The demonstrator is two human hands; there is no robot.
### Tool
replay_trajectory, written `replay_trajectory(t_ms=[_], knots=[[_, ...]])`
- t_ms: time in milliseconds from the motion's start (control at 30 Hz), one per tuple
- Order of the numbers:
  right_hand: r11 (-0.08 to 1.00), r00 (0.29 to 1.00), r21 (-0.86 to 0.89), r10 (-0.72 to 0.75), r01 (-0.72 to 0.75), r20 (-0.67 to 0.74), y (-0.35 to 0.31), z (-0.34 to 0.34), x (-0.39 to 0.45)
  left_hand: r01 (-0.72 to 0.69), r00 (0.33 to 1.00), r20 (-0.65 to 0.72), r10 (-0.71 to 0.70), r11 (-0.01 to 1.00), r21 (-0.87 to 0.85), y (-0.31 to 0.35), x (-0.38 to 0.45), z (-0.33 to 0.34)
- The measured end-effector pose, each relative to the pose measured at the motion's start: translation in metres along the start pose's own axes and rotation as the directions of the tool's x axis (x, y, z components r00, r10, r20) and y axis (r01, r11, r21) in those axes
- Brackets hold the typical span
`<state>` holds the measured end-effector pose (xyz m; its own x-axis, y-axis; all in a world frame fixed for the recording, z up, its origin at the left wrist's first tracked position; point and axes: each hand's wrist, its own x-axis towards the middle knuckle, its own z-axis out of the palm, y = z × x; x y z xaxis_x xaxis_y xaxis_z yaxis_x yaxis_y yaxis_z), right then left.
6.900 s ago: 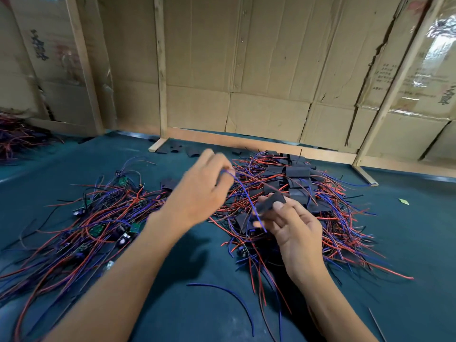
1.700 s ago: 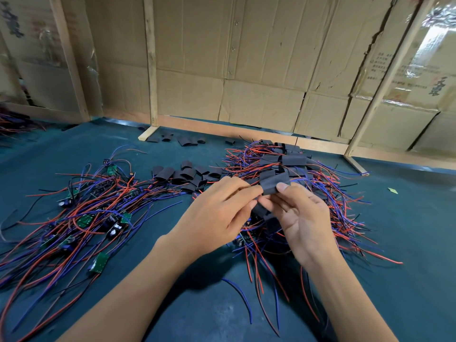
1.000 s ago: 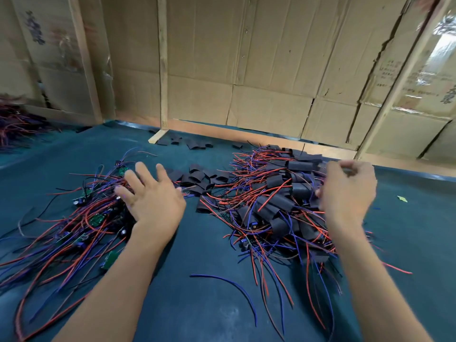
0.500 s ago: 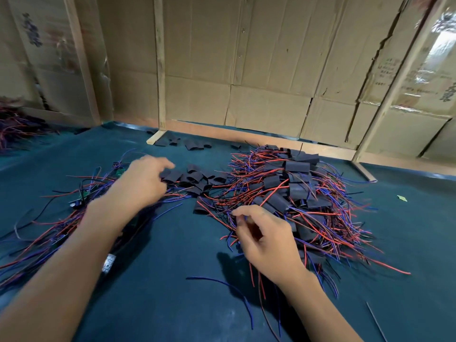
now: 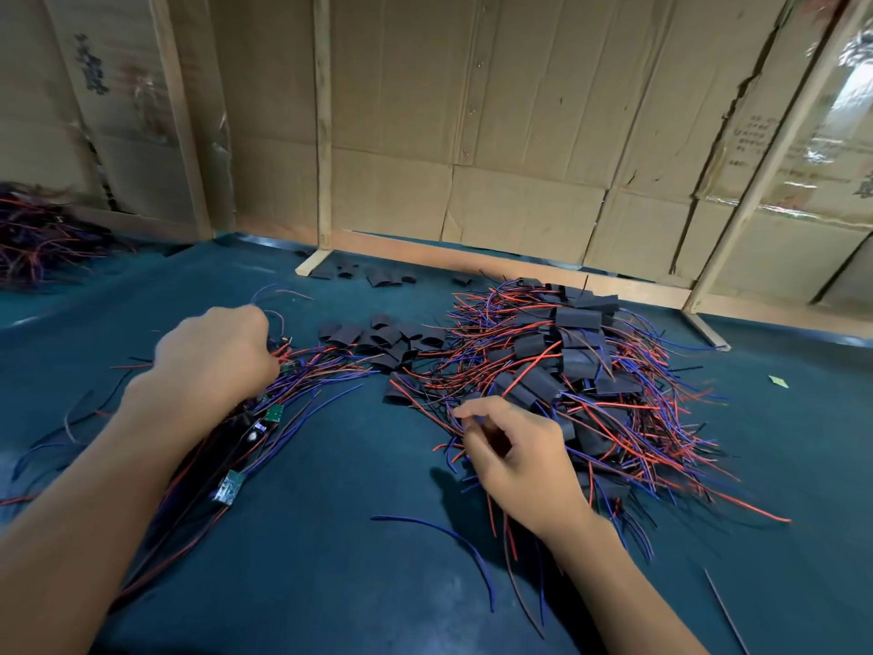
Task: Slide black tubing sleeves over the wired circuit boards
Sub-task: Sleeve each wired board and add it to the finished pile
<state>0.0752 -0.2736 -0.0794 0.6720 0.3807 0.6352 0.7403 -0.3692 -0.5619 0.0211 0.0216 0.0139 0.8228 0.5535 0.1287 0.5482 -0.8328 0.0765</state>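
Observation:
A tangle of red and blue wires with bare green circuit boards (image 5: pixel 274 413) lies on the left of the dark green table (image 5: pixel 330 489). My left hand (image 5: pixel 212 356) is curled over its far end and grips a bunch of those wires. Loose black tubing sleeves (image 5: pixel 378 338) lie in the middle. On the right sits a pile of sleeved boards (image 5: pixel 567 361) with wires fanning out. My right hand (image 5: pixel 515 456) hovers at that pile's near edge, fingers curled and thumb close to the index finger. Whether it pinches a wire is unclear.
A loose blue wire (image 5: pixel 449 536) lies in front between my arms. More black sleeves (image 5: pixel 373 276) sit by the wooden frame foot (image 5: pixel 309 264). A cardboard wall (image 5: pixel 472 134) closes the back. Another wire heap (image 5: pixel 38 234) lies far left, and a green scrap (image 5: pixel 777 380) far right.
My hands parted after working a sleeve together. The right hand went to the sleeved pile and came back to its near edge. The left hand reached into the bare-board tangle and closed on wires.

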Motion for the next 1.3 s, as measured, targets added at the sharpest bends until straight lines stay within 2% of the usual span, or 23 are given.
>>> replay_trajectory(t_ms=[200,333,467,600,700,800,933,1100,1167,1300], knots=[[0.997,0.998,0.052,0.062,-0.061,-0.023,0.003,-0.001,0.000,-0.058,0.991,-0.125,0.052,0.997,-0.044,0.009,0.000,-0.038],[0.994,0.997,0.084,0.073,-0.073,-0.002,0.002,0.001,0.000,-0.154,0.948,-0.308,0.082,0.964,-0.217,0.020,-0.002,-0.057],[0.991,0.998,0.118,0.060,-0.061,0.013,0.000,0.002,0.000,-0.327,0.865,-0.499,0.063,0.825,-0.461,0.040,-0.009,-0.070],[0.985,0.996,0.146,0.092,-0.094,0.015,-0.001,0.004,0.001,-0.452,0.788,-0.615,0.014,0.690,-0.564,0.055,-0.011,-0.080],[0.956,0.989,0.256,0.145,-0.146,0.023,-0.005,0.008,0.003,-0.509,0.829,-0.560,0.009,0.428,-0.747,0.068,-0.020,-0.088],[0.915,0.971,0.343,0.236,-0.214,-0.024,-0.013,0.012,0.006,-0.412,0.911,-0.403,0.084,0.182,-0.893,0.084,-0.035,-0.088],[0.852,0.917,0.420,0.385,-0.312,-0.099,-0.020,0.006,0.011,-0.255,0.949,-0.241,0.204,0.045,-0.966,0.094,-0.050,-0.073],[0.761,0.935,0.599,0.349,-0.249,-0.055,-0.028,-0.002,0.011,-0.228,0.926,-0.240,0.291,-0.073,-0.971,0.096,-0.054,-0.050],[0.672,0.920,0.681,0.393,-0.291,0.006,-0.032,-0.003,0.012,-0.214,0.890,-0.213,0.402,-0.044,-0.976,0.097,-0.052,-0.040],[0.426,0.875,0.826,0.460,-0.369,0.153,-0.032,-0.007,0.017,-0.274,0.757,-0.043,0.652,0.257,-0.927,0.101,-0.052,-0.010]])
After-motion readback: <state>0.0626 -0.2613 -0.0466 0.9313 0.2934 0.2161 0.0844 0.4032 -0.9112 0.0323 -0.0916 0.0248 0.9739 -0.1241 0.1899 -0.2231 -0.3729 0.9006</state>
